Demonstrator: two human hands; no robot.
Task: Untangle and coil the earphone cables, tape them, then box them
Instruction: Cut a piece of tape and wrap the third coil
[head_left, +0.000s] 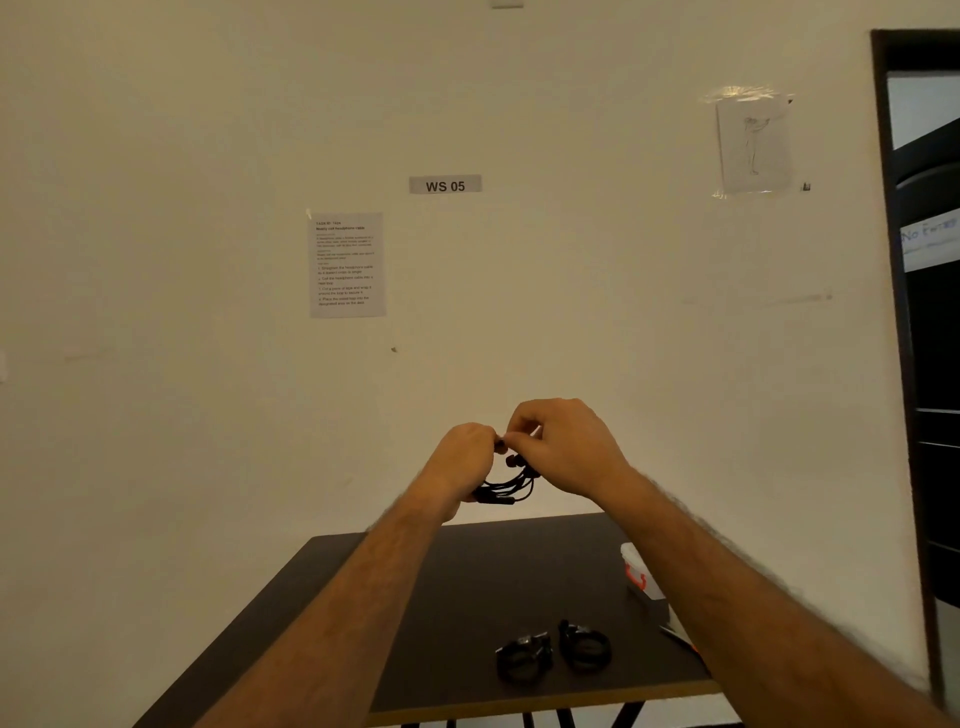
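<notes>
Both hands grasp a bundle of black earphone cable (506, 483) raised in the air above the far edge of a dark worktop (467, 582), in front of a pale wall. The left hand (462, 462) has its fingers curled round the left side of the bundle, while the right hand (558, 447) pinches the top of it between thumb and fingertips, the two hands touching at the knuckles. Loops of cable hang below the hands, and a reddish earbud (511, 460) shows just under the pinch.

On the worktop, near its front edge, lie two coiled earphone sets (553, 654), side by side and well apart from the hands. A white box (641, 571) with a red clasp sits at the right edge of the worktop, partly hidden by the right forearm. Something thin with an orange tip (680, 640) lies beside the forearm; what it is cannot be told.

On the wall hang a sign reading "WS 05" (445, 185), a printed instruction sheet (347, 264) and a taped sketch (753, 145). A dark door frame (893, 260) stands at right.
</notes>
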